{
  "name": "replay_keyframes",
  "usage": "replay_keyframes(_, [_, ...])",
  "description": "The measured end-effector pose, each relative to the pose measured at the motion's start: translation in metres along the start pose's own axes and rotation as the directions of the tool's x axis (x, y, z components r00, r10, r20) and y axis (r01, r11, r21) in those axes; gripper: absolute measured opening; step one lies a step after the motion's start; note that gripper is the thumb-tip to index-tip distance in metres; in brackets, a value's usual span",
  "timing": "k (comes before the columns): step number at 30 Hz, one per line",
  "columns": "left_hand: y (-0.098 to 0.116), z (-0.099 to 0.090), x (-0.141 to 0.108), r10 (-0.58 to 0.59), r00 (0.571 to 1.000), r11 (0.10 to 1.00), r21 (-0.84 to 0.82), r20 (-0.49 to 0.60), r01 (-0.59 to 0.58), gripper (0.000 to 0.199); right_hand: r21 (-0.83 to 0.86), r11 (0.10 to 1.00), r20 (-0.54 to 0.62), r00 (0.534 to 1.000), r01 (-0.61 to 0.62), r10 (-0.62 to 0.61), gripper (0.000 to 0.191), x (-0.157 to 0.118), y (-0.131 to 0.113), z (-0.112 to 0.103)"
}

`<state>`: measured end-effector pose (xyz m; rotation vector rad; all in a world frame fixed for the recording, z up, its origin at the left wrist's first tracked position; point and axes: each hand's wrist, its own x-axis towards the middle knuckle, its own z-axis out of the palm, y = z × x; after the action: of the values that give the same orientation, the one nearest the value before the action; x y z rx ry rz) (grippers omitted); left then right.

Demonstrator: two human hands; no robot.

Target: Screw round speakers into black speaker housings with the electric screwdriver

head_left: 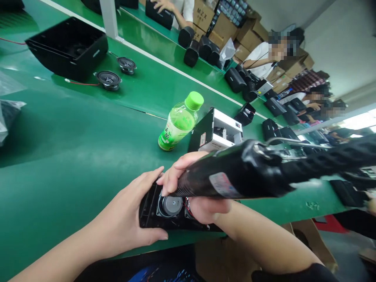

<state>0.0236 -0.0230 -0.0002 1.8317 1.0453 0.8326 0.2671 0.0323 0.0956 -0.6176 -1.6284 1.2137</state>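
My right hand (205, 209) is wrapped around a black electric screwdriver (223, 176), whose thick cable end (329, 160) points to the right. Below it lies a black speaker panel (147, 207) near the bench's front edge. A round speaker driver (172, 205) with a grey back is set in the panel. A second driver and red wires are partly covered by my right hand. My left hand (126, 217) clasps the panel's left end, thumb on the near side and fingers on the far side. The screwdriver's tip is hidden.
A green-capped bottle (179, 125) and a white-and-black screw feeder box (225, 131) stand just beyond the panel. Farther left are an open black speaker housing (70, 51) and two loose drivers (108, 80). A plastic-wrapped item (10, 117) lies far left. Co-workers (264, 58) sit across the bench.
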Motion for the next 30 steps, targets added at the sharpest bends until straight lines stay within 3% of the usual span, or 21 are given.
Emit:
replay_keyframes(6, [0.007,-0.006,0.002,0.004,1.0,1.0,-0.018,0.012,-0.004,0.134,0.146,0.989,-0.033,0.999,0.005,0.0,0.065,-0.002,-0.001,0.005])
replay_keyframes(10, [-0.01,-0.002,-0.006,0.01,0.999,0.997,0.083,-0.032,-0.007,0.143,0.282,0.959,-0.163,0.984,-0.022,0.07,0.071,0.003,-0.02,0.014])
replay_keyframes(13, [-0.026,-0.004,-0.011,0.002,1.0,0.984,0.177,-0.024,0.002,0.151,0.18,0.973,-0.365,0.928,0.144,-0.07,0.072,0.008,-0.064,0.003])
replay_keyframes(16, [-0.037,-0.01,-0.012,0.026,0.999,0.971,0.235,0.019,-0.03,0.145,-0.018,0.987,-0.498,0.855,0.157,-0.145,0.064,0.013,-0.109,-0.025])
replay_keyframes(18, [-0.04,-0.012,-0.012,0.057,0.998,0.965,0.254,0.03,-0.063,0.142,-0.14,0.976,-0.559,0.8,0.169,-0.219,0.067,0.017,-0.119,-0.045])
replay_keyframes(21, [-0.037,-0.01,-0.015,0.033,0.999,0.966,0.255,0.005,-0.033,0.145,-0.245,0.946,-0.586,0.745,0.213,-0.319,0.076,0.021,-0.102,-0.067])
replay_keyframes(25, [-0.028,-0.006,-0.019,-0.053,0.998,0.971,0.233,-0.033,0.059,0.148,-0.252,0.945,-0.585,0.745,0.211,-0.322,0.082,0.026,-0.069,-0.08])
replay_keyframes(28, [-0.031,-0.009,-0.017,-0.001,1.0,0.97,0.243,-0.019,0.005,0.147,-0.292,0.919,-0.58,0.716,0.264,-0.389,0.077,0.031,-0.056,-0.082])
replay_keyframes(30, [-0.035,-0.012,-0.013,0.057,0.998,0.966,0.251,0.001,-0.056,0.145,-0.282,0.928,-0.597,0.713,0.242,-0.368,0.074,0.031,-0.054,-0.083])
